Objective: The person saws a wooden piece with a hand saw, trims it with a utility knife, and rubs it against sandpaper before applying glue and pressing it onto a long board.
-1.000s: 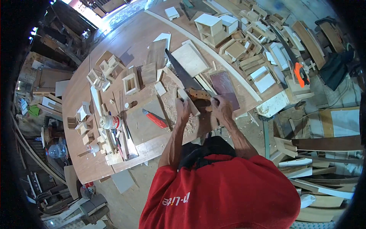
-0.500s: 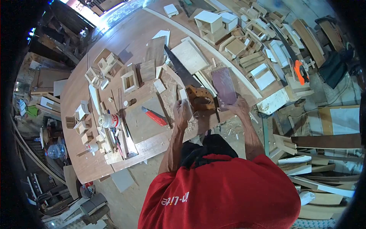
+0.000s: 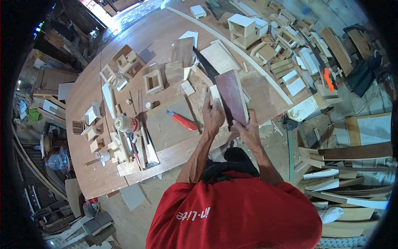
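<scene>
My left hand (image 3: 213, 115) is wrapped round a small pale wood piece (image 3: 216, 94) near the table's front edge. Close beside it on the right, my right hand (image 3: 247, 130) grips the lower end of a flat sanding block (image 3: 233, 96) with a dark reddish-brown face. The block lies over the handsaw, hiding its handle; the dark saw blade (image 3: 204, 63) sticks out beyond the block. A red utility knife (image 3: 182, 120) rests on a thin board (image 3: 168, 126) to the left of my left hand.
Small wooden frames (image 3: 153, 81) and a white glue jar (image 3: 126, 123) stand on the table (image 3: 97, 174) at the left. A long pale strip (image 3: 232, 49) curves across it. Many small wooden assemblies (image 3: 269, 54) crowd the right side, near an orange-handled saw (image 3: 330, 79).
My right hand has brought the sanding block left and over the saw handle, beside the pale piece. My left hand has shifted slightly right with its piece. The camera view has shifted a little.
</scene>
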Available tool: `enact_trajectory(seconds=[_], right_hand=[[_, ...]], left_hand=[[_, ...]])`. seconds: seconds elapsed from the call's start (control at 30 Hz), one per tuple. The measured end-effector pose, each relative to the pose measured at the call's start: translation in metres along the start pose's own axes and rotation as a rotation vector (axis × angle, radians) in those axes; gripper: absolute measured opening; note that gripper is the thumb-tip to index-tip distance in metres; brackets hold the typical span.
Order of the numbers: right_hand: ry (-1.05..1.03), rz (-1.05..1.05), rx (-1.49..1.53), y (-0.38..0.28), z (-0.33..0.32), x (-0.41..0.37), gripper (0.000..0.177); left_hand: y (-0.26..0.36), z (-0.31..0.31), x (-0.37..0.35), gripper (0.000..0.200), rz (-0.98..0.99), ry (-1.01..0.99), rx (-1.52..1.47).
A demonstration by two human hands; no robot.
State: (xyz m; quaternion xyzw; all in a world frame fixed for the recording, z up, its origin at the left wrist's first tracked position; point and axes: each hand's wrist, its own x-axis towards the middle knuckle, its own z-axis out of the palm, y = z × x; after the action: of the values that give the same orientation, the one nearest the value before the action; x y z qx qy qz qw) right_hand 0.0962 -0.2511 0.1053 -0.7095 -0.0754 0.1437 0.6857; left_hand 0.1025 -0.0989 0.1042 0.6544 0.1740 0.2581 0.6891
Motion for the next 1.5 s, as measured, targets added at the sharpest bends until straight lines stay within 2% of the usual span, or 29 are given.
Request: enact_trajectory(seconds=[0.07, 0.13, 0.2, 0.27, 0.3, 0.33, 0.4, 0.43, 0.5, 0.53, 0.6, 0.63, 0.67, 0.73, 0.8, 0.83, 0.87, 0.93, 0.97, 1.0, 1.07, 1.1, 1.13, 1.2, 1.27, 1.33, 1.4, 1.47, 1.5], right_hand=[[-0.02, -0.074, 0.054, -0.001, 0.025, -0.013, 0.054], [-0.148, 0.118, 0.279, -0.021, 0.046, -0.029, 0.059], [-0.137, 0.092, 0.357, -0.023, 0.068, -0.04, 0.055], [-0.195, 0.024, 0.458, -0.001, 0.084, -0.044, 0.051], [-0.274, 0.037, 0.39, -0.018, 0.09, -0.049, 0.048], [-0.294, 0.063, 0.467, -0.03, 0.096, -0.051, 0.043], [-0.326, -0.036, 0.476, -0.028, 0.111, -0.045, 0.036], [-0.327, -0.042, 0.475, -0.03, 0.118, -0.042, 0.036], [-0.125, -0.03, 0.334, -0.035, 0.131, -0.036, 0.043], [-0.121, -0.037, 0.334, -0.039, 0.134, -0.032, 0.043], [-0.15, -0.032, 0.228, -0.046, 0.138, -0.027, 0.056], [-0.215, 0.025, 0.316, -0.047, 0.142, -0.034, 0.058], [-0.173, -0.07, 0.136, -0.048, 0.148, -0.048, 0.054], [-0.193, -0.345, 0.004, -0.043, 0.153, -0.067, 0.052], [-0.149, -0.121, 0.053, -0.042, 0.154, -0.044, 0.054], [-0.172, 0.122, 0.052, -0.08, 0.155, -0.038, 0.051], [-0.195, 0.362, 0.052, -0.117, 0.157, -0.038, 0.048], [-0.133, -0.222, 0.008, -0.061, 0.173, -0.048, 0.053], [-0.059, -0.395, -0.06, -0.043, 0.179, -0.054, 0.045], [-0.061, -0.404, -0.057, -0.045, 0.176, -0.042, 0.045], [-0.174, -0.013, -0.021, -0.055, 0.166, -0.002, 0.047], [-0.211, -0.006, 0.124, -0.089, 0.166, -0.002, 0.049], [-0.212, -0.004, 0.123, -0.081, 0.171, -0.012, 0.049], [-0.048, -0.425, -0.219, -0.067, 0.184, -0.039, 0.054], [-0.045, -0.464, -0.194, -0.074, 0.182, -0.031, 0.055], [-0.262, -0.017, -0.099, -0.108, 0.169, -0.004, 0.052], [-0.304, 0.058, -0.09, -0.103, 0.172, -0.009, 0.051], [-0.071, -0.509, -0.348, -0.062, 0.181, -0.032, 0.053], [-0.045, -0.629, -0.418, -0.056, 0.179, -0.019, 0.049]], left_hand=[[0.012, -0.019, -0.006, 0.044, -0.057, -0.004, 0.004], [0.027, -0.037, -0.011, 0.047, -0.115, -0.004, 0.007], [0.025, -0.053, -0.012, 0.046, 0.047, 0.008, 0.024], [0.036, -0.066, -0.018, 0.046, 0.076, 0.044, -0.006], [0.033, -0.075, -0.021, 0.046, -0.035, 0.015, -0.035], [0.034, -0.084, -0.023, 0.047, -0.147, -0.016, -0.062], [0.038, -0.098, -0.03, 0.047, -0.139, -0.018, -0.034], [0.041, -0.103, -0.034, 0.048, -0.139, -0.028, -0.009], [0.04, -0.107, -0.037, 0.048, -0.127, -0.038, -0.095], [0.037, -0.111, -0.036, 0.048, -0.122, -0.043, -0.097], [0.036, -0.12, -0.033, 0.044, -0.138, -0.13, -0.156], [0.036, -0.126, -0.029, 0.044, -0.135, -0.125, -0.158], [0.036, -0.133, -0.022, 0.043, -0.172, -0.1, -0.128], [0.038, -0.137, -0.012, 0.043, -0.196, -0.078, -0.102], [0.036, -0.131, -0.016, 0.046, -0.112, -0.002, -0.026], [0.02, -0.128, -0.011, 0.043, 0.034, 0.02, 0.036], [0.029, -0.13, -0.009, 0.043, 0.033, 0.014, 0.034], [0.064, -0.144, 0.01, 0.039, -0.091, 0.05, -0.053], [0.067, -0.148, 0.019, 0.034, -0.046, 0.075, -0.065], [0.06, -0.144, 0.02, 0.034, -0.036, 0.076, -0.065], [0.035, -0.132, 0.014, 0.032, 0.196, 0.146, 0.049], [0.046, -0.134, 0.007, 0.033, 0.109, 0.087, 0.086], [0.047, -0.141, 0.015, 0.033, 0.107, 0.088, 0.086], [0.06, -0.153, 0.043, 0.035, -0.181, 0.023, -0.224], [0.07, -0.147, 0.036, 0.035, -0.07, 0.015, -0.146], [0.079, -0.134, 0.018, 0.036, 0.06, 0.052, -0.07], [0.082, -0.14, 0.029, 0.037, 0.072, 0.053, -0.056], [0.088, -0.15, 0.048, 0.036, -0.149, 0.067, -0.047], [0.066, -0.149, 0.052, 0.035, -0.079, 0.081, -0.12]])
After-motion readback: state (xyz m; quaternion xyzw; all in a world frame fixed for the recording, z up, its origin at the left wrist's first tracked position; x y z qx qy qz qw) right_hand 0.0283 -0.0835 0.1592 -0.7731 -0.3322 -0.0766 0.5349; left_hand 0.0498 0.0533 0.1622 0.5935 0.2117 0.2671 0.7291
